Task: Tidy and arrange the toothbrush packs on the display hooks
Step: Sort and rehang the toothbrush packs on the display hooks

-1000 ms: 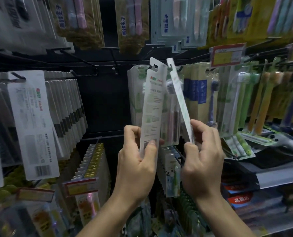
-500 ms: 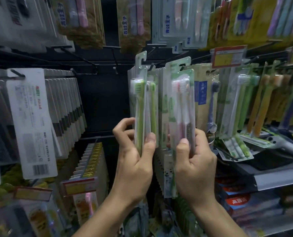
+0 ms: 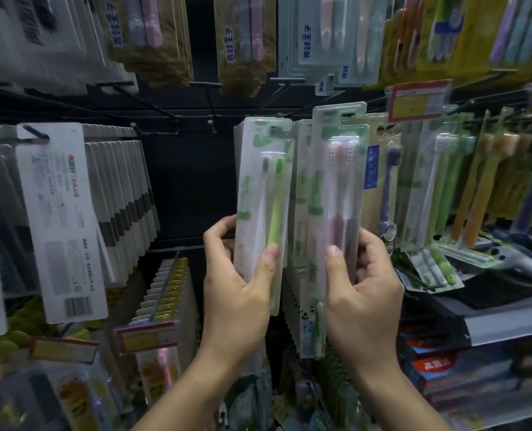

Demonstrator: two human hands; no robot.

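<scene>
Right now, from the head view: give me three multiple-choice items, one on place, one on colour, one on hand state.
1. Where is the red-edged price tag?
A. above and right of the held packs
B. below the hands
C. far left

2. What colour is the brightest brush in the left hand's pack?
A. blue
B. green
C. orange

3. What is the right hand doing?
A. hanging idle
B. pressing flat on a shelf
C. gripping a pack of pink brushes

Answers: 1 A, it sits on a hook up and right of both packs. 2 B, a lime-green handle shows beside a pale one. 3 C, the thumb lies across the pack's front, fingers behind.
</scene>
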